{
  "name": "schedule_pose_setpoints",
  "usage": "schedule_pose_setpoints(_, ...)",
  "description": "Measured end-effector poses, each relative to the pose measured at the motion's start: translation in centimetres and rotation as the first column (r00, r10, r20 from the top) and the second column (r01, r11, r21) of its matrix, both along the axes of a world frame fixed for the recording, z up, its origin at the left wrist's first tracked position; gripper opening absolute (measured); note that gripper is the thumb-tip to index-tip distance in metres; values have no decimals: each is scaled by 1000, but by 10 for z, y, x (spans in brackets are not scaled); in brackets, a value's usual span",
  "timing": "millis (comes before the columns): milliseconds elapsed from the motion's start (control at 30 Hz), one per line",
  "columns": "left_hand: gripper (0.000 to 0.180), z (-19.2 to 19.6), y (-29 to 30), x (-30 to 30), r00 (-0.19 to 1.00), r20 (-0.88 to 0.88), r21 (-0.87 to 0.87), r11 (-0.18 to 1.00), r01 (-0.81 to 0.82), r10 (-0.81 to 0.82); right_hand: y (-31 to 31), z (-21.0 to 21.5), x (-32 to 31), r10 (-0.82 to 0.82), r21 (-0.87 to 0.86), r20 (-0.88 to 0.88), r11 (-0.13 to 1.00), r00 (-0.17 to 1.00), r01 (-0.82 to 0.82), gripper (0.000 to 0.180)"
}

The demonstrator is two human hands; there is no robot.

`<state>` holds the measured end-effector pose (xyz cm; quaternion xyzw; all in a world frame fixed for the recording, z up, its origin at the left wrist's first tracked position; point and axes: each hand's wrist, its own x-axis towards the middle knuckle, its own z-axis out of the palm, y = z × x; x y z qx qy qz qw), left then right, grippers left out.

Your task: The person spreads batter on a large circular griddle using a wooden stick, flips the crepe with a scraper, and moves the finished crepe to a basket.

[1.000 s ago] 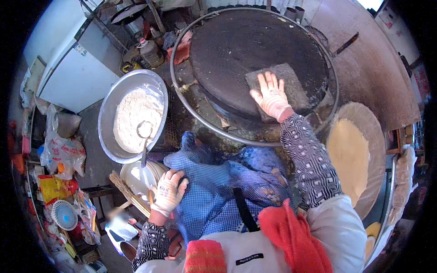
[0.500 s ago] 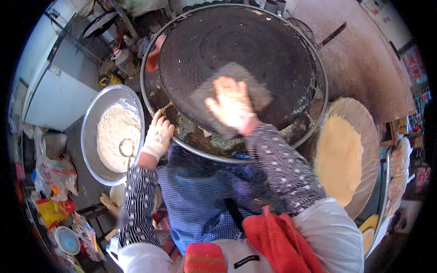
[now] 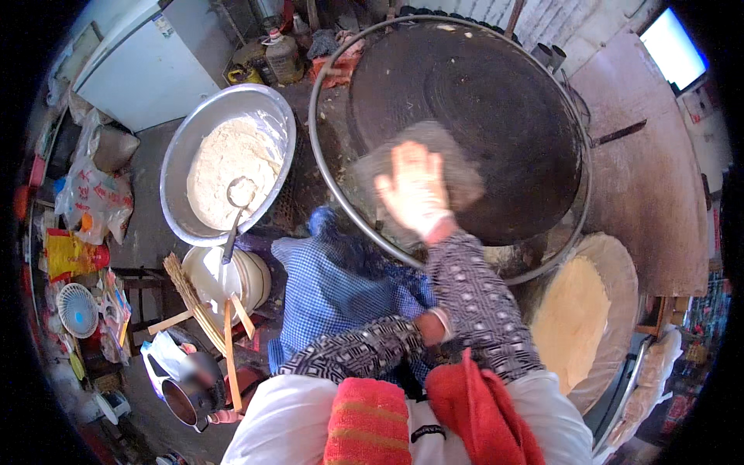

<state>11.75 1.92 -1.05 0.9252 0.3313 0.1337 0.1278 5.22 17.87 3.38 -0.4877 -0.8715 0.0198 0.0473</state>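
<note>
My right hand (image 3: 416, 186), in a thin pale glove, lies flat with fingers stretched out on a dark grey cloth (image 3: 457, 167). It presses the cloth onto the near left part of a large round black griddle (image 3: 496, 101) with a metal rim. Motion blurs the cloth's edges. My left hand (image 3: 442, 322) passes under my right forearm; only its wrist and glove cuff show, and its fingers are hidden. Blue checked fabric (image 3: 333, 271) hangs in front of me, below the griddle.
To the left stands a metal basin (image 3: 174, 182) of pale batter or flour with a ladle (image 3: 242, 191) in it. Below it are a white bucket (image 3: 260, 279) and a straw brush (image 3: 186, 287). A thin yellow round sheet (image 3: 573, 310) lies at right, beside a brown board (image 3: 651, 194).
My left hand has left the griddle's rim beside the basin and crossed under my right forearm. The view has turned; my right hand stays flat on the cloth.
</note>
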Motion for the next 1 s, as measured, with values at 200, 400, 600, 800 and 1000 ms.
schedule_pose_setpoints(200,27,47,-20,-135,982,-178,-251,968,16,-62,-5,-6,44,116,211,-248,975,962,-64,64)
schedule_pose_setpoints(400,63,28,-65,-277,649,-331,-55,673,-738,685,44,-42,282,-646,267,-123,710,754,652,60)
schedule_pose_setpoints(600,63,13,-59,-279,646,-359,-148,643,-752,674,62,-21,146,-181,412,-139,884,974,223,48)
schedule_pose_setpoints(800,62,13,-46,-258,665,-391,-119,682,-722,636,51,34,-92,191,-270,-165,935,968,-231,68)
schedule_pose_setpoints(1000,69,-8,-44,-281,710,81,-198,710,-676,699,83,-17,-76,103,94,-265,992,959,-81,73)
